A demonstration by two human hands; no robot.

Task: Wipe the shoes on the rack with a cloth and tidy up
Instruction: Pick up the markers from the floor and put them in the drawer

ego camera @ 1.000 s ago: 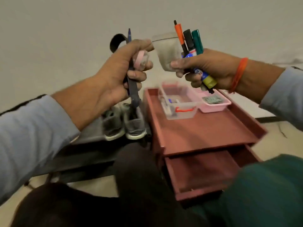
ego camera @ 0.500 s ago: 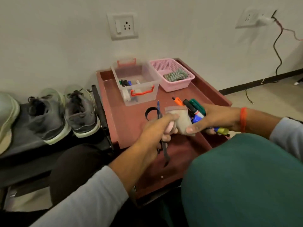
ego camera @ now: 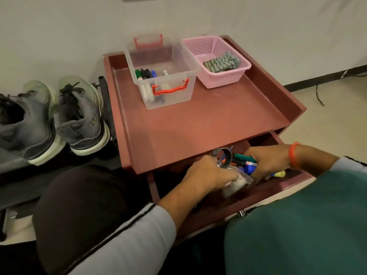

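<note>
Grey shoes (ego camera: 79,116) stand on the rack (ego camera: 59,175), left of the drawer (ego camera: 278,187). Inside that drawer, my right hand (ego camera: 268,161) grips a bundle of markers (ego camera: 245,162); my left hand (ego camera: 208,173) clutches scissors (ego camera: 224,155) over a pale pouch (ego camera: 236,184).

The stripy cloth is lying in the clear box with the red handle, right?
Not quite. The head view shows the stripy cloth lying in the pink basket. The clear box with the red handle holds markers instead.
</note>
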